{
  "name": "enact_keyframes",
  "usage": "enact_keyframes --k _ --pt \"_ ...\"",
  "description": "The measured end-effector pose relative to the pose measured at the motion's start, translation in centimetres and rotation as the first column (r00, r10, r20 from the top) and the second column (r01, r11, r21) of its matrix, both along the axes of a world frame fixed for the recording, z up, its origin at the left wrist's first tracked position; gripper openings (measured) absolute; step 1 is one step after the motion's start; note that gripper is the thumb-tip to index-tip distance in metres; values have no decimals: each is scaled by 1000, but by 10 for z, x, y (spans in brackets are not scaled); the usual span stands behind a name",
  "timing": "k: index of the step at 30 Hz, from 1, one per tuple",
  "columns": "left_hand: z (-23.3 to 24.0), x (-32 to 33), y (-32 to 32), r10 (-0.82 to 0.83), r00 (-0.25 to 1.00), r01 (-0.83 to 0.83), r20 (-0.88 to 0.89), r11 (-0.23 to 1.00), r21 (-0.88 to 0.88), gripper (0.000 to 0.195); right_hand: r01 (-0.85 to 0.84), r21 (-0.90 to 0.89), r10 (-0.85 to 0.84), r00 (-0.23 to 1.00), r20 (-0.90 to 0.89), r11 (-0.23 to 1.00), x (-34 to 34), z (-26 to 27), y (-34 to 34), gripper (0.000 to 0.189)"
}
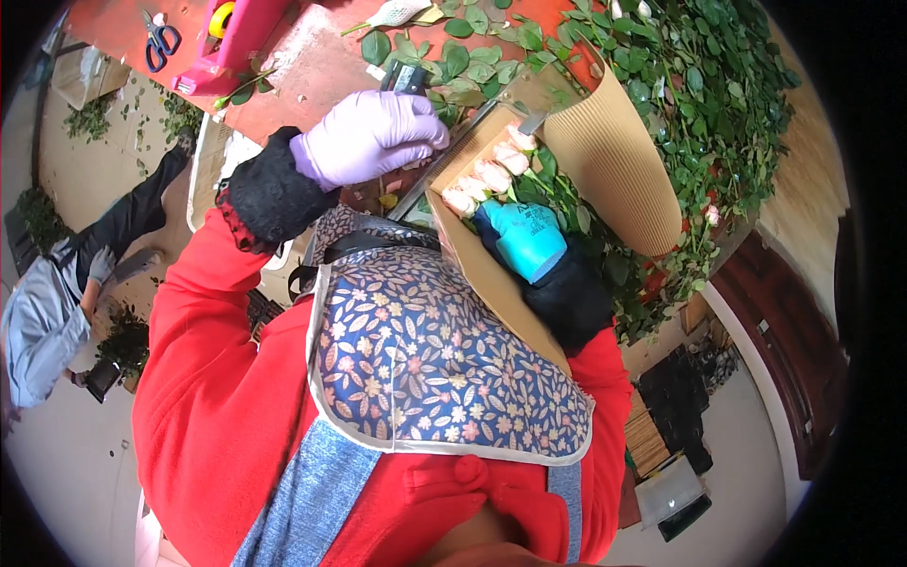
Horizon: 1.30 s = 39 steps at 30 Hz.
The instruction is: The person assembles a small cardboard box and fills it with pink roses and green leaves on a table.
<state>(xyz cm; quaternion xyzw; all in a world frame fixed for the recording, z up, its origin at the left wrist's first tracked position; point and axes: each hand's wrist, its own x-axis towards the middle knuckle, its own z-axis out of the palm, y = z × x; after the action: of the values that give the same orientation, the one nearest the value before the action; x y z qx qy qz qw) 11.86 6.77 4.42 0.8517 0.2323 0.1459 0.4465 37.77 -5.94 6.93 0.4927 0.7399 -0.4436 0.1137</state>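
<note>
My left hand (379,138), in a pale purple glove with a black fluffy cuff, is over the red table beside a metal edge. Its fingers are curled together; whether anything is between them is hidden. Just beyond it lies a small black object (405,78). Pale pink roses (492,175) lie in a row on corrugated cardboard (524,312), their leafy stems pointing right. My right hand (526,237), in a teal glove with a dark cuff, lies against the bunch just below the blooms; its fingers are mostly out of sight. A cardboard flap (616,156) curls up over the stems.
Scissors (160,44) and a pink tape dispenser (221,49) with yellow tape are at the table's far left. A net-wrapped rose (397,13) lies at the top. Piled leafy stems (694,106) cover the right. Another person (53,305) is on the left, apart from me.
</note>
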Motion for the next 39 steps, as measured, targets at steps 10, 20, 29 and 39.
enact_keyframes --k 10,20,29,39 --pt "-26 18 -34 -319 919 354 232 926 -130 49 39 -7 -39 999 9 999 5 4 -2 18" --pt "-25 27 -34 -70 997 79 40 947 -310 17 234 258 -269 957 110 937 18 23 -20 26" --pt "-35 33 -57 11 996 -68 -89 740 -670 23 188 299 -268 929 255 936 15 6 -25 31" --pt "-32 37 -63 165 975 -220 -146 741 -634 22 207 335 -291 930 223 919 15 6 -32 31"
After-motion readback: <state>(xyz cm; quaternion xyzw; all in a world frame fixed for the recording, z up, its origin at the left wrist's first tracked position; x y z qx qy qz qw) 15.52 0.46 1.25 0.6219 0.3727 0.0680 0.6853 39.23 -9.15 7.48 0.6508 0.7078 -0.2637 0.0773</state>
